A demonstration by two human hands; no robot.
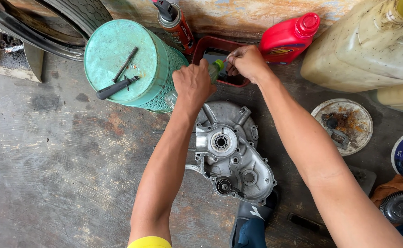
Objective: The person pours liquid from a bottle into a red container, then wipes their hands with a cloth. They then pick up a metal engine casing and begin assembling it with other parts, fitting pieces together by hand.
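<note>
My left hand (193,83) is closed around a small clear bottle with a green neck (216,69), held over a dark red tray (206,47). My right hand (246,62) pinches the bottle's top with its fingertips. Below both hands a silver metal engine cover (232,151) lies on the concrete floor, its bearing holes facing up. What the tray holds is mostly hidden behind my hands.
An upturned green basket (123,62) with a black tool (116,86) on it stands at left. A spray can (176,25), a red bottle (288,37), large yellowish jugs (367,50) and a rusty lid (343,125) line the wall. A tyre (68,20) is at top left.
</note>
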